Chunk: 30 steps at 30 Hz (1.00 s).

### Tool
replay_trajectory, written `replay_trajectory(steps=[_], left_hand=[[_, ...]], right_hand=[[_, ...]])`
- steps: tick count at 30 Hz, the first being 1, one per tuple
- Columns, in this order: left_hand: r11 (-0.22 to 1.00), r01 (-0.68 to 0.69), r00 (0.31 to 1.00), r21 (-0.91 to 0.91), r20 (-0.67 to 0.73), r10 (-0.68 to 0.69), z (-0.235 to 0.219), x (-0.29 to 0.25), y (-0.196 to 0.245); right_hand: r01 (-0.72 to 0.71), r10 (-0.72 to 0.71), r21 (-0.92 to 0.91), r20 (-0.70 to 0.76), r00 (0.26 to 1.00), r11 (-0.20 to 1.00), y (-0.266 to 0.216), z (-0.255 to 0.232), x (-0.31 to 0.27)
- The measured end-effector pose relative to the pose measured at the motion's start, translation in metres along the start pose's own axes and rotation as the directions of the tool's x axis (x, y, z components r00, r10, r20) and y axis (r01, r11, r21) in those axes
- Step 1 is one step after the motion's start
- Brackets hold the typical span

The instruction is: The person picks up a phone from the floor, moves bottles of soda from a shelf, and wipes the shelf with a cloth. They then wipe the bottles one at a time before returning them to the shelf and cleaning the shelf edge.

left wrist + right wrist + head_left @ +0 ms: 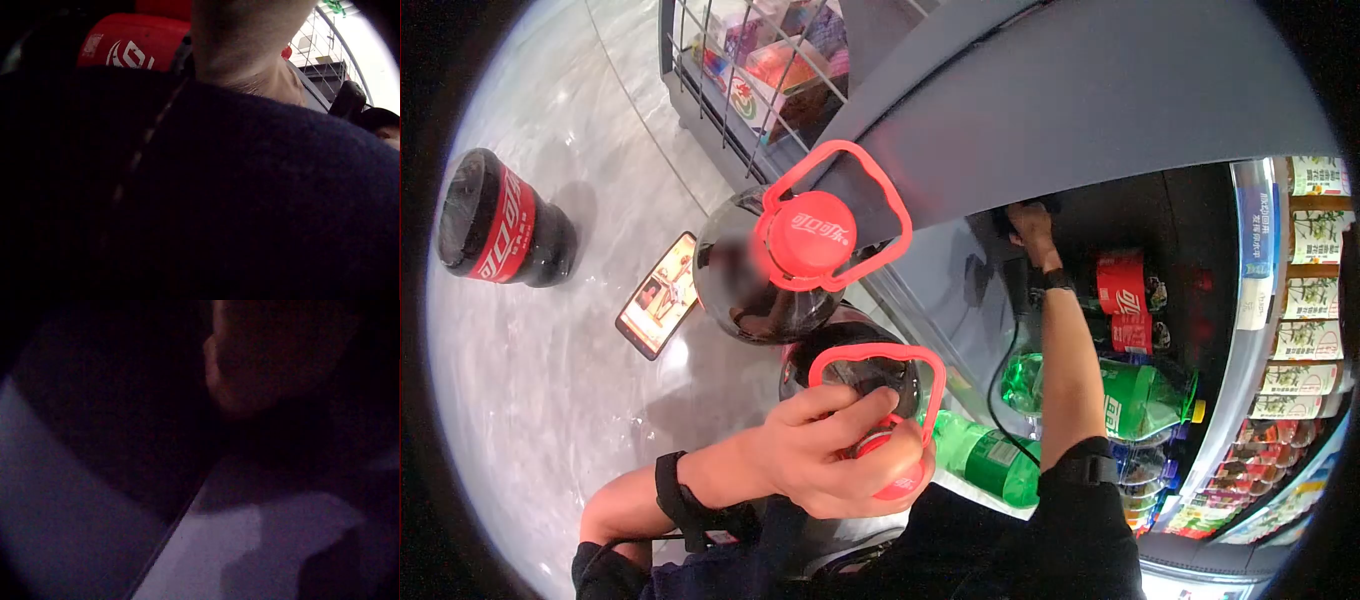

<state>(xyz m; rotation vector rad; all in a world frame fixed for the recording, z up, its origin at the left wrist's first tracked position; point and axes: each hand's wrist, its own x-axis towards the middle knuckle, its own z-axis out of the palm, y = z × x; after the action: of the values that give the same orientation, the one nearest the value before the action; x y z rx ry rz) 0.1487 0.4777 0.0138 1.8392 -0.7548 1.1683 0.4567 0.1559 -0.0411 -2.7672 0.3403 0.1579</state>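
My left hand grips the red cap and neck of a large cola bottle, its fingers curled over the cap beside the red carry handle. A second cola bottle with a red cap and handle stands right beyond it. Dark cloth covers most of the left wrist view, with a red label above. My right hand reaches deep into the low shelf, close to its dark back corner. Very little light reaches the right hand in its wrist view; I cannot tell whether it holds anything.
Another cola bottle and a lit phone are on the pale floor. On the shelf, red-labelled bottles and green bottles lie near the right arm. A black cable hangs beside it. A wire rack stands beyond.
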Motion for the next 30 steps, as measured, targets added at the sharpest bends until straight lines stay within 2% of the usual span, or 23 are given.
replay_trajectory(steps=[1,2,3,4,5,6,7,8,9,10,11,13,14,15,17,20,21,23,24,26,27,29,30], left_hand=[[1.0,0.017,1.0,-0.003,0.019,-0.017,0.0,0.0,0.001],[0.999,0.034,0.999,-0.007,0.038,-0.034,0.0,-0.001,0.001],[0.999,0.036,0.999,-0.008,0.038,-0.036,0.001,-0.001,0.002],[0.999,0.047,0.998,0.006,0.036,-0.048,0.003,0.0,0.003],[0.998,0.06,0.998,0.02,0.032,-0.06,0.004,0.0,0.003],[0.998,0.062,0.998,0.023,0.031,-0.063,0.004,0.0,0.003],[0.998,0.054,0.998,0.012,0.011,-0.054,0.004,0.0,0.003],[0.999,0.044,0.999,0.001,-0.009,-0.044,0.004,0.001,0.002],[0.999,0.044,0.999,0.003,-0.009,-0.044,0.004,0.001,0.002],[0.999,0.036,0.999,-0.002,-0.017,-0.036,0.004,0.001,0.001],[1.0,0.029,0.999,-0.007,-0.025,-0.029,0.004,0.001,0.001],[0.999,0.037,0.999,-0.014,-0.034,-0.038,0.006,0.0,0.001],[0.999,0.046,0.998,-0.023,-0.043,-0.047,0.006,-0.001,0.002],[0.998,0.049,0.998,-0.025,-0.043,-0.05,0.006,0.0,0.002],[1.0,0.02,0.999,-0.021,-0.027,-0.02,0.004,0.001,0.0],[0.999,-0.021,1.0,-0.023,-0.018,0.021,0.004,0.001,-0.003],[1.0,-0.019,1.0,-0.021,-0.019,0.018,0.004,0.0,-0.003],[0.999,0.013,0.999,-0.039,-0.03,-0.014,0.005,-0.001,-0.001],[0.999,0.014,0.999,-0.039,-0.03,-0.015,0.006,-0.002,0.0],[0.998,0.027,0.999,-0.056,-0.032,-0.029,0.007,-0.004,-0.001],[0.998,0.029,0.999,-0.054,-0.031,-0.031,0.007,-0.004,-0.001],[0.997,0.041,0.998,-0.062,-0.045,-0.043,0.007,-0.003,0.001],[0.997,0.042,0.998,-0.066,-0.044,-0.045,0.007,-0.003,0.001]], right_hand=[[-0.004,0.004,0.001,0.0,1.0,1.0,-0.015,-0.013,-0.011],[0.092,-0.093,-0.205,0.003,0.996,0.975,-0.031,-0.025,-0.023],[0.299,-0.304,-0.179,0.002,0.953,0.937,-0.004,-0.021,0.008],[0.494,-0.5,-0.161,0.001,0.866,0.854,0.024,-0.016,0.038],[0.495,-0.501,-0.163,0.004,0.865,0.853,0.009,-0.02,0.026],[0.311,-0.309,0.203,-0.042,0.95,0.928,-0.022,-0.028,0.0],[0.09,-0.102,0.544,-0.008,0.995,0.834,-0.037,-0.032,-0.019],[0.091,-0.104,0.545,-0.007,0.995,0.834,-0.03,-0.037,-0.026],[0.48,-0.464,0.225,-0.119,0.878,0.848,-0.021,-0.046,-0.032],[0.759,-0.771,-0.135,-0.091,0.631,0.637,-0.015,-0.051,-0.034],[0.759,-0.771,-0.135,-0.091,0.63,0.637,-0.015,-0.049,-0.032],[0.513,-0.564,-0.245,-0.238,0.791,0.823,-0.011,-0.042,-0.018],[0.513,-0.564,-0.245,-0.236,0.791,0.823,-0.01,-0.039,-0.009],[0.476,-0.469,-0.053,-0.29,0.834,0.878,-0.003,-0.037,0.006],[0.424,-0.364,0.143,-0.319,0.875,0.894,0.004,-0.032,0.013],[0.563,-0.514,0.129,-0.282,0.81,0.816,-0.001,-0.026,0.002],[0.483,-0.415,0.258,-0.276,0.867,0.837,-0.015,-0.025,-0.018],[0.392,-0.314,0.382,-0.251,0.916,0.837,-0.014,-0.019,-0.028],[0.275,-0.211,0.647,-0.176,0.961,0.711,-0.011,-0.014,-0.031],[0.128,-0.134,0.848,-0.068,0.989,0.514,-0.01,-0.014,-0.031],[-0.088,0.017,0.961,0.087,0.996,0.261,-0.047,-0.027,-0.056],[-0.272,0.124,0.961,0.275,0.953,-0.04,-0.049,-0.031,-0.051],[-0.028,-0.018,0.984,0.032,0.999,0.177,-0.05,-0.031,-0.044]])
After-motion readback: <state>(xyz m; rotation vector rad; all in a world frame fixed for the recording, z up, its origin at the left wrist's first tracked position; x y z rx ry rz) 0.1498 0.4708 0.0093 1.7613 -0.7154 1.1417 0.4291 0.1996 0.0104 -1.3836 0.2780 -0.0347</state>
